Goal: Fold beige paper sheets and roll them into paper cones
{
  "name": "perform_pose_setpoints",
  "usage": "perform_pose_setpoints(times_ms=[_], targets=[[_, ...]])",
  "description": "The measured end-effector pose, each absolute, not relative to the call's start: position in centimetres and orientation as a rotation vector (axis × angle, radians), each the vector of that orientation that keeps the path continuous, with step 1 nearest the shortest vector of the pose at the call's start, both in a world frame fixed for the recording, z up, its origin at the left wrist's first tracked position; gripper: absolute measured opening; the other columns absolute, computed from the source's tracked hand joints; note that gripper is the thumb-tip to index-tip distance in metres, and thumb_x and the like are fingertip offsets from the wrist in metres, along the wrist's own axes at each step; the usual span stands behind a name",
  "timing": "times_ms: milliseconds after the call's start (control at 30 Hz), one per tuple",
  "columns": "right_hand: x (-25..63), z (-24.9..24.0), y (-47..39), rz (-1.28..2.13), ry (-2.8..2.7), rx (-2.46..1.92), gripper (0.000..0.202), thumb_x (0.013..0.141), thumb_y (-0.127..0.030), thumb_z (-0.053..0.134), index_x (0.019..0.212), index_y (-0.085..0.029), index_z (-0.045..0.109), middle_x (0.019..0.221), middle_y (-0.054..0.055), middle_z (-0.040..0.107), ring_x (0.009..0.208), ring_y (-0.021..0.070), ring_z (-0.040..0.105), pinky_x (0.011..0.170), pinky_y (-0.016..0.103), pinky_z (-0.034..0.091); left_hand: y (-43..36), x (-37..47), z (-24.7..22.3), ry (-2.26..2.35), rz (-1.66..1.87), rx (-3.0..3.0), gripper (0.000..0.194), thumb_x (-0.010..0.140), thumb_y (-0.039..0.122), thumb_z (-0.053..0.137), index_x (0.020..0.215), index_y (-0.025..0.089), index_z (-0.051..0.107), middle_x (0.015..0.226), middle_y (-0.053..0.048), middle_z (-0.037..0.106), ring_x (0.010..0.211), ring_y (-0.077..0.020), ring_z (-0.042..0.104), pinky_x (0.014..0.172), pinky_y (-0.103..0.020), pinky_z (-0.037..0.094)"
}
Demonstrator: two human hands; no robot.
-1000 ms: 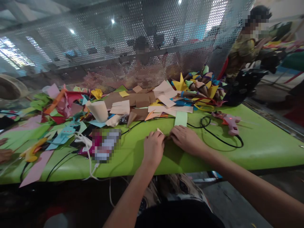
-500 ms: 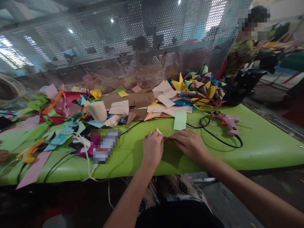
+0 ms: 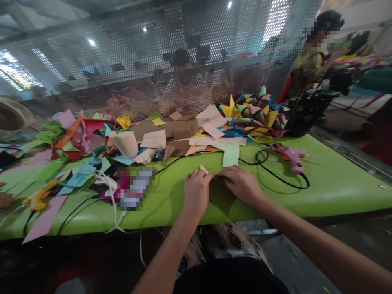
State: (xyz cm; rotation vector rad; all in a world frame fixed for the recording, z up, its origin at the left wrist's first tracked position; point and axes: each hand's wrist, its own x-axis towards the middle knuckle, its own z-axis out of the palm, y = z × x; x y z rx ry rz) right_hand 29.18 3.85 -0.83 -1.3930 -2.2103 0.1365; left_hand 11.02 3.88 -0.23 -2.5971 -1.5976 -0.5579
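In the head view, my left hand (image 3: 197, 191) is closed around a small piece of folded or rolled paper (image 3: 203, 168), whose pale peach tip sticks out beyond the fingers. My right hand (image 3: 241, 183) meets it from the right, fingertips pinched together at the paper's brownish edge. Most of the paper is hidden under my fingers. Just beyond my right hand lies a light green paper rectangle (image 3: 230, 155). A pink glue gun (image 3: 292, 157) with a lit red light rests farther right, its black cord looping on the green tabletop (image 3: 343, 188).
Cut paper (image 3: 153, 139) and finished-looking paper cones (image 3: 255, 110) pile along the back against a perforated metal screen (image 3: 190, 61). A phone (image 3: 137, 188) with a white cable and a yellow glue gun (image 3: 43, 195) lie left. Another person (image 3: 310, 65) is at the back right.
My hands have drawn slightly closer together, with the right fingertips now almost at the left ones. The view has shifted a little; the things on the table stay put.
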Motion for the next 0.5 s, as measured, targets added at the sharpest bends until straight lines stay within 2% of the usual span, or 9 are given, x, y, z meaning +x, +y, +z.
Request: perform_pose_setpoints(times_ms=[233,500], targets=[[28.6,-0.5,4.1,0.143,-2.212,-1.46,0.02,0.087,-0.012,0.058,0.095,-0.021,0.075,0.09,0.005,0.073,0.088,0.0231,0.061,0.078,0.034,0.047,3.4,11.1,-0.2,-1.586,-0.46,-2.57,0.023,0.095,0.017,0.051,0.104,0.028,0.069,0.099,-0.004,0.067,0.095,-0.0226,0.059,0.079,-0.036,0.048],[28.6,-0.4,4.3,0.286,-2.122,-1.477,0.009,0.087,-0.02,0.065,0.086,-0.02,0.074,0.088,0.006,0.07,0.089,0.0215,0.061,0.078,0.031,0.047,2.1,10.8,-0.4,-1.58,-0.434,-2.6,0.027,0.096,0.016,0.049,0.115,0.026,0.066,0.104,-0.005,0.065,0.096,-0.0225,0.058,0.08,-0.035,0.052]])
